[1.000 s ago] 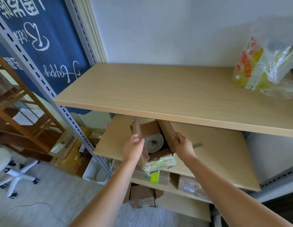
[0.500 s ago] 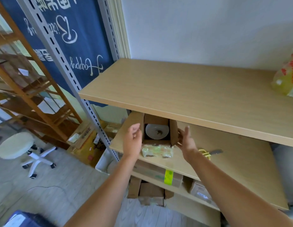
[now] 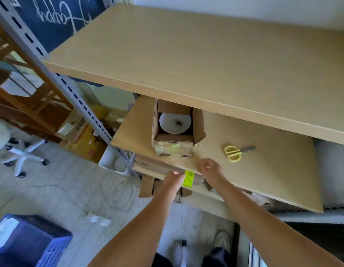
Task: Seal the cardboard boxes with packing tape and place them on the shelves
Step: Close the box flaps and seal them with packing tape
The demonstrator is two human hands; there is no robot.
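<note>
- Cardboard box [image 3: 176, 130], one in number on the middle shelf [image 3: 263, 170], is shown standing near the shelf's front edge with its top flaps up and unsealed; a white bowl-like object [image 3: 175, 123] is seen inside, and its front face is wrapped in crinkled clear tape or film.
- Left hand [image 3: 174, 180] and right hand [image 3: 210, 168] are both held just in front of the shelf edge, apart from the box; neither is seen to grip anything (the fingers of each appear loosely curled, though motion blur limits certainty).
- Spatial relation for the next move: the box lies ahead of and slightly above both hands, a little left of the right hand; its long axis is judged to run from front to back, into the shelf. The right hand is judged the nearer of the two.
- Yellow-handled scissors [image 3: 235, 152], one pair, are laid flat on the same shelf to the right of the box, well within the right hand's side.
- Upper shelf [image 3: 186, 54] overhangs the rear of the box, so access is expected from the front.
- Packing tape roll: none can be identified in view.
- Further boxes (at least two) are partly seen on the lower shelf beneath the hands.
</note>
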